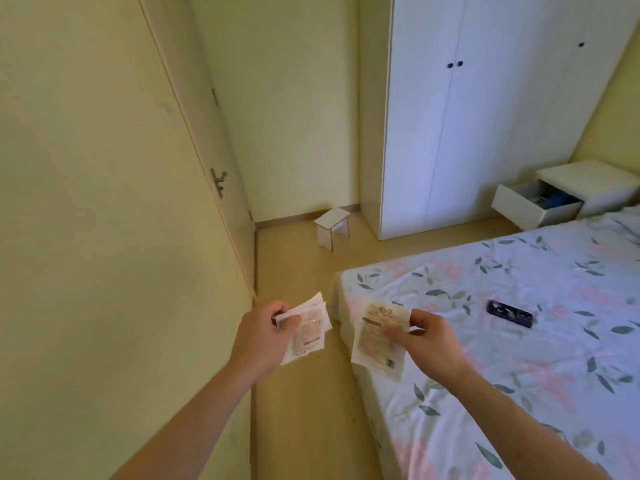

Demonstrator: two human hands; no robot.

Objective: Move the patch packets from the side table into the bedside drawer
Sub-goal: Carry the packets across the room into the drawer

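Print on the packet [379,341] in the right hand [427,336] is too blurred to read, and thumb + fingers cover its right edge. The packets [308,330] in the left hand [263,336] overlap; count can't be told, their left ends hidden behind fingers. Far beyond them, the open drawer [535,204] shows something blue, too small to identify. Nightstand [588,185] above the drawer is cut by the right edge. Bed [519,358] runs off the right & bottom edges.
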